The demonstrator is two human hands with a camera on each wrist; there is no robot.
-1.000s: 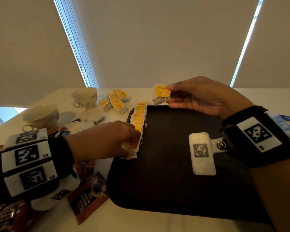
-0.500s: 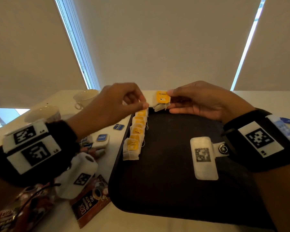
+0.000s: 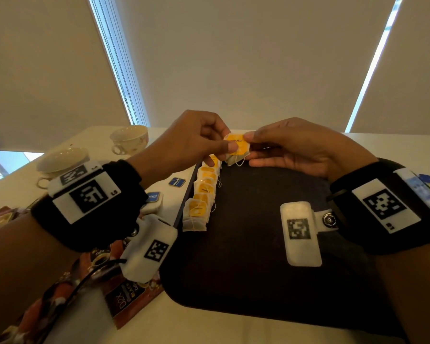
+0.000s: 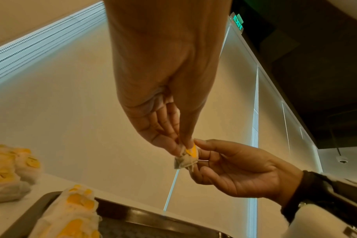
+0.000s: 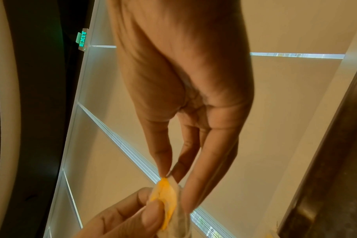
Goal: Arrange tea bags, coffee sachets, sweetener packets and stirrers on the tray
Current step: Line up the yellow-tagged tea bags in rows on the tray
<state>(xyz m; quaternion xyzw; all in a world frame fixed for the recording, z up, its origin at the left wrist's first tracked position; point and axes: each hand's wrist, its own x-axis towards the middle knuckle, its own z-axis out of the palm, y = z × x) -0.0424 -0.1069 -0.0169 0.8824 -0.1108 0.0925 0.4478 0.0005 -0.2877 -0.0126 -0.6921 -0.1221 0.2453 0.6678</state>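
Yellow-tagged, the tea bag point(image 3: 236, 148) hangs in the air above the far edge of the tray point(image 3: 258, 256), pinched from both sides: the left hand point(image 3: 189, 142) nips its left corner between thumb and fingertips, and the right hand point(image 3: 301, 147) nips its right edge the same way. On the dark tray, a row of tea bags point(image 3: 202, 194) with yellow tags lies overlapping along the left rim; most of the dark floor to their right is bare. Off the tray's left edge, blue-topped sweetener packets point(image 3: 176, 182) rest on the pale table point(image 3: 209, 328), brown coffee sachets point(image 3: 127, 296) lie nearer the person, and two teacups point(image 3: 129, 139) stand further back. More tea bags point(image 4: 8, 170) sit in a heap on the table beyond the tray. Cream roller blinds fill the background.
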